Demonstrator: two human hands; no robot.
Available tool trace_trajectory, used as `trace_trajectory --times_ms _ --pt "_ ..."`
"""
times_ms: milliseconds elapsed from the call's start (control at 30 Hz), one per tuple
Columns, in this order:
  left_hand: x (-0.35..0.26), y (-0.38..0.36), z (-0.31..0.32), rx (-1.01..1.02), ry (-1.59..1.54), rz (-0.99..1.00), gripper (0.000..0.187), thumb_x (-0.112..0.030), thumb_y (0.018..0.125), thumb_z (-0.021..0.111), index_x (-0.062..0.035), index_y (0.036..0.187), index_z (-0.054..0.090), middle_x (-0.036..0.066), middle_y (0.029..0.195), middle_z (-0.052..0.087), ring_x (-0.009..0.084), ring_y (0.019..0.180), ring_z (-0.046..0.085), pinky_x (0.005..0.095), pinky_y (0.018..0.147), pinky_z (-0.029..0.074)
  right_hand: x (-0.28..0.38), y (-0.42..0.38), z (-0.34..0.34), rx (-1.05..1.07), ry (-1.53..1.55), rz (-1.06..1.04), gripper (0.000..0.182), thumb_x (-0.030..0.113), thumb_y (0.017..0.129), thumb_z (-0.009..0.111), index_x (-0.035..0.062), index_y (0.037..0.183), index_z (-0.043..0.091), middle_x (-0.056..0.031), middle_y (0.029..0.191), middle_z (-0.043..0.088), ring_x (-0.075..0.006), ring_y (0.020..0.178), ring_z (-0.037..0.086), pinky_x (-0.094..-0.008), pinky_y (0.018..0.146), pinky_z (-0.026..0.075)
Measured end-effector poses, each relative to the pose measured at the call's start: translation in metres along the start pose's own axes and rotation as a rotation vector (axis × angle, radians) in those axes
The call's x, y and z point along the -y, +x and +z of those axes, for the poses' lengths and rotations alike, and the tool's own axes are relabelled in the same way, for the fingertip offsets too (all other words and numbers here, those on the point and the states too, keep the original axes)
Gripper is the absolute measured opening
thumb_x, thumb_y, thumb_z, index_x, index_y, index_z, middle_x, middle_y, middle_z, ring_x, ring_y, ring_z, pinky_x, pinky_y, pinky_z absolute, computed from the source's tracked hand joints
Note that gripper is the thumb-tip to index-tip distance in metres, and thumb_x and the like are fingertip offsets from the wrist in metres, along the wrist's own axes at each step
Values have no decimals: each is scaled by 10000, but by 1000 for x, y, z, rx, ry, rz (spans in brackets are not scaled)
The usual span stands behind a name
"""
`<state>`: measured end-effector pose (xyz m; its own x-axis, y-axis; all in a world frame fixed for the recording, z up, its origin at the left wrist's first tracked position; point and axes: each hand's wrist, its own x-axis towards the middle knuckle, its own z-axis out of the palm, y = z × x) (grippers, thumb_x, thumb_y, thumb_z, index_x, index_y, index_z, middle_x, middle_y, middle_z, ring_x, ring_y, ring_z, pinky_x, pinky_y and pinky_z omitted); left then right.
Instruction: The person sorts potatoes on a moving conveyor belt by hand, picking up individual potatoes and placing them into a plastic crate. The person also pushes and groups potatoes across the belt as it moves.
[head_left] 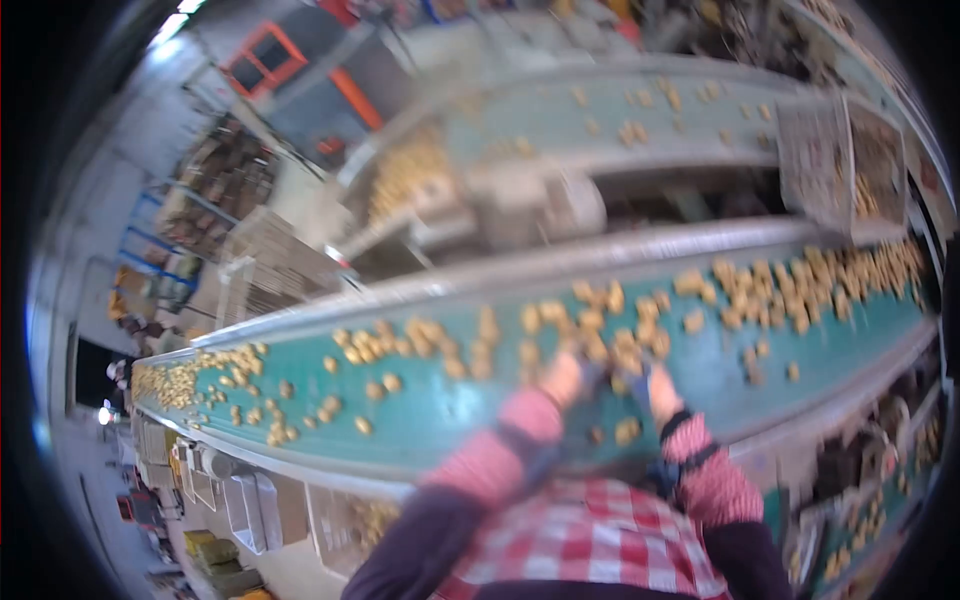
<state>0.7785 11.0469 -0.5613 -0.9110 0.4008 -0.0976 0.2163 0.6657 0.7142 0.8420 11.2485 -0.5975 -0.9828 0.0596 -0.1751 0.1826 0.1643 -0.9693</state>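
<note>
A long green conveyor belt [450,415] crosses in front of me from left to right, carrying many yellow-brown, potato-like lumps [770,290], crowded at the right end, packed at the far left end and looser between. Beyond it, at the far right, a pale crate [815,165] has some lumps showing inside. Farther away, a second belt [550,110] carries scattered lumps, with a dense heap [410,175] at its left. At the near left, below my belt, stands a white crate [250,512]; I cannot tell what it contains. Both my forearms reach forward over the belt in pink-red sleeve covers. My left hand [571,378] and right hand [656,392] are low among the lumps, near each other but apart. Blur hides my fingers, so I cannot tell whether they are spread or pinching anything.
</note>
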Motion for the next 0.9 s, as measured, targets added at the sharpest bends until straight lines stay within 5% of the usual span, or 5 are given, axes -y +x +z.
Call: trace_trajectory --times_ms 167,367,533,767,900 --pt "33 -7 29 -164 547 461 405 -326 908 674 -127 1259 639 237 1119 678 407 1070 642 451 892 537 3 19 12 125 524 151 646 92 929 709 14 1502 420 -118 1326 599 -200 1137 611 -311 886 547" --pt "20 29 33 -56 -435 -231 268 -298 963 604 -78 1111 640 123 950 645 279 918 639 396 782 522 33 48 -8 345 568 441 706 245 885 752 84 1500 445 -190 1429 523 -317 1302 538 -388 1004 526" --pt "-13 51 49 143 -971 -497 317 -352 982 613 -51 1079 630 63 903 626 209 741 613 356 621 492 -16 54 -55 309 -398 -733 661 108 673 912 82 1259 609 -183 1408 546 -358 1336 503 -400 1097 459" --pt "-229 28 108 472 -366 -237 616 -410 1006 600 -29 1471 471 143 1352 595 235 1241 553 371 1076 428 -21 -75 -213 189 676 -153 617 288 905 742 109 1445 504 -98 1408 565 -267 1256 578 -405 1081 472" --pt "-269 5 224 1045 -857 236 565 -371 1010 609 -62 1466 483 115 1312 619 192 1161 578 352 1005 471 -100 -200 -343 -2 1164 248 563 510 1040 471 100 1420 532 -84 1352 604 -246 1224 594 -417 1070 476"
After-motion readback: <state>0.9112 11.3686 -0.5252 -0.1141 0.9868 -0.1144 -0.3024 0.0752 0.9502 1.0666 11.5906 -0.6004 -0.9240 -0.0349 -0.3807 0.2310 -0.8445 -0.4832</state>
